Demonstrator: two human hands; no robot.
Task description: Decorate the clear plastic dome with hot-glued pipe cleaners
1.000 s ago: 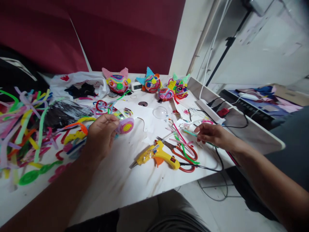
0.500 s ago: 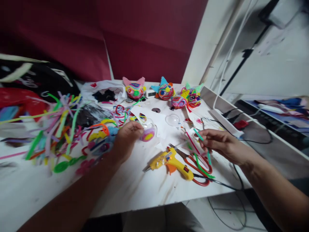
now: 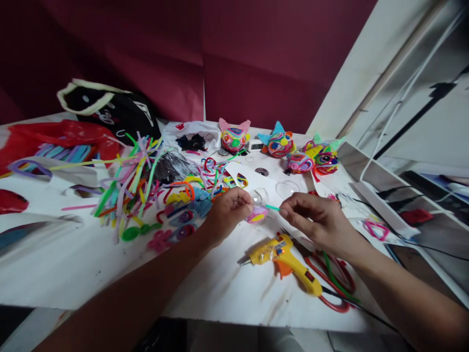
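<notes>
My left hand [image 3: 230, 215] pinches the rim of a clear plastic half-ball [image 3: 260, 196], which has a pink and yellow coiled patch on its lower part. A short green pipe cleaner [image 3: 272, 208] sticks out from the closed fingertips of my right hand [image 3: 315, 220], its tip close to the half-ball; whether they touch I cannot tell. Below my hands a yellow glue gun [image 3: 289, 256] lies on its side. Scissors with orange handles [image 3: 335, 305] lie partly under my right forearm, a green strip across them. Another clear half-ball [image 3: 287, 187] rests on the table behind my hands.
A heap of colourful pipe cleaners [image 3: 132, 188] spreads over the left of the table. Wrapped animal heads with ears [image 3: 234, 137] line the back. Behind the heap stand a red bag [image 3: 66, 129] and a black bag [image 3: 110, 110]. A power strip [image 3: 384, 210] runs along the right.
My right hand has brought the green pipe cleaner leftward to the half-ball in my left hand. The view has swung left, so the table appears shifted right.
</notes>
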